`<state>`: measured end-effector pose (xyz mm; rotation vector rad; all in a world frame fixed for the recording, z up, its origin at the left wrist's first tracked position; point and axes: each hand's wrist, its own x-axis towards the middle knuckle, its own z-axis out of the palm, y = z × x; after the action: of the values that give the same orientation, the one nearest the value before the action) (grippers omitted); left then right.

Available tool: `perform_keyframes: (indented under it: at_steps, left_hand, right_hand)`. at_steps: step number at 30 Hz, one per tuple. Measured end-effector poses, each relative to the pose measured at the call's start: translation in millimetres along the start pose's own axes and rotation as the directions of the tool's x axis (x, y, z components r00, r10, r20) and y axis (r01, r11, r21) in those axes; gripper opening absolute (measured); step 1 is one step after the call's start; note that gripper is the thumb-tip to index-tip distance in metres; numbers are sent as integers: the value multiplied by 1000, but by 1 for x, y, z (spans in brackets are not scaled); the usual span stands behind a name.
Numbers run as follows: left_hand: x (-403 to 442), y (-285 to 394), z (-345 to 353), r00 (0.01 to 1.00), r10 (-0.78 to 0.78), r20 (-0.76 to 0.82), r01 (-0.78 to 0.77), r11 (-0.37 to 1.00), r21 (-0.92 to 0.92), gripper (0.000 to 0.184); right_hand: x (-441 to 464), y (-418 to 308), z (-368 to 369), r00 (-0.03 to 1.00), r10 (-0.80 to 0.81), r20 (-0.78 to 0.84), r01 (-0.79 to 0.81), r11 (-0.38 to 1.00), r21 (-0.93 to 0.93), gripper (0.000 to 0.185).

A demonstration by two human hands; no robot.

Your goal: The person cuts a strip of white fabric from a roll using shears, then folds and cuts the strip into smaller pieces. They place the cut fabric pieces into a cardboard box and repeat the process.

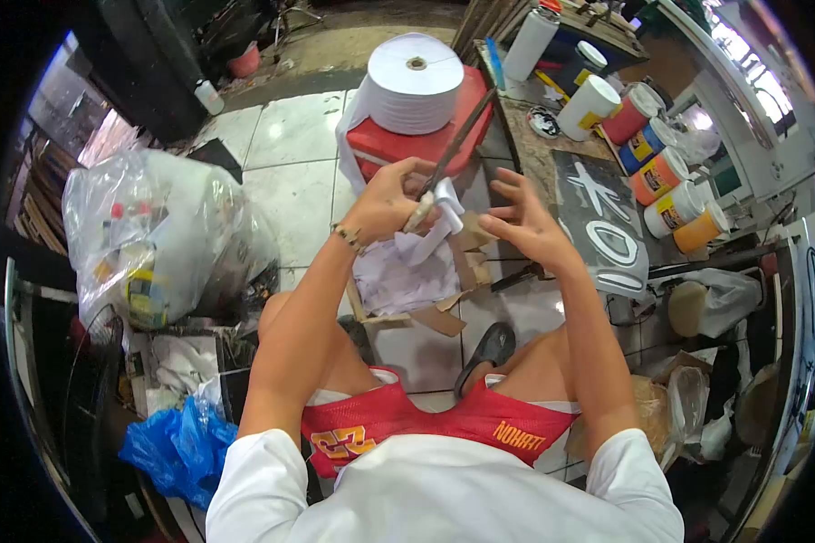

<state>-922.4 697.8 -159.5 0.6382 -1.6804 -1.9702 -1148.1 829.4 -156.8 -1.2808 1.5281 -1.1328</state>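
My left hand [391,201], with a bracelet at its wrist, is closed around the pale wrapped handle of a long knife [455,145]. Its dark, narrow blade points up and to the right. A folded white strip [448,210] hangs by the fingers; whether they pinch it too I cannot tell. My right hand [527,224] is held up to the right with its fingers apart and nothing in it. Below both hands, a cardboard box [439,320] holds a heap of white pieces [406,276]. Beyond them, a big white roll [414,86] sits on a red stool [385,145].
At right, a bench carries several paint containers [638,113] and a black "10%" sign [604,217]. A bulging clear plastic bag [167,231] stands at left, above a blue bag [183,448]. White tiles [294,136] cover the floor.
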Motion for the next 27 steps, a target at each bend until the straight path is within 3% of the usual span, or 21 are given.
perform_keyframes:
  at_steps: [2, 3, 5, 6, 10, 12, 15, 16, 17, 19, 21, 22, 23, 25, 27]
  left_hand:
    - [0, 1, 2, 1000, -9, 12, 8, 1000, 24, 64]
    - [0, 1, 3, 1000, -19, 11, 19, 999, 46, 64]
    - [0, -1, 4, 1000, -27, 9, 26, 996, 88, 63]
    - [2, -8, 3, 1000, 11, -7, -10, 995, 104, 63]
    - [4, -18, 6, 998, 8, -57, 1, 989, 148, 64]
    - [6, -19, 8, 997, 4, -82, 11, 982, 188, 63]
    - [10, -26, 11, 994, 69, -79, -47, 966, 255, 66]
    - [9, -29, 14, 986, 79, -147, -44, 972, 229, 66]
    - [8, -30, 16, 973, 88, -214, -44, 979, 201, 67]
    - [4, -29, 19, 982, 63, -179, -34, 986, 164, 72]
    - [-2, -34, 24, 996, 62, -67, -65, 997, -47, 77]
    - [-8, -34, 27, 999, 21, 41, -18, 997, -81, 79]
    - [-11, -39, 32, 998, 28, 53, -23, 997, -80, 79]
    - [-19, -57, 43, 932, -126, 339, 196, 964, -180, 77]
    - [-29, -79, 67, 809, -224, 544, 473, 798, -374, 79]
  right_hand:
    - [16, -2, 7, 987, 79, 140, -99, 985, 139, 84]
    - [23, 2, 11, 988, 80, 131, -99, 985, 142, 84]
    - [35, 10, 20, 939, 122, 320, -200, 954, 222, 82]
    - [36, 6, 23, 953, 115, 279, -177, 962, 207, 68]
    - [45, 14, 22, 959, 136, 247, -185, 966, 183, 48]
    - [44, 7, 19, 982, 84, 169, -129, 952, 277, 32]
    - [46, 10, 3, 997, 13, 72, -30, 971, 237, 25]
    - [45, 11, -4, 998, 9, 60, -23, 973, 229, 25]
    - [45, 11, -12, 999, -42, -10, 43, 990, 134, 23]
    - [43, 12, -30, 991, -104, -86, 106, 994, 22, 21]
    - [40, 14, -48, 965, -106, -242, 87, 992, -89, 19]
    - [40, 18, -55, 948, -117, -294, 94, 991, -90, 17]
    - [40, 21, -61, 944, -122, -306, 96, 991, -96, 17]
    - [39, 23, -71, 884, -183, -430, 121, 978, -167, 20]
    - [37, 18, -75, 865, -189, -466, 133, 980, -151, 20]
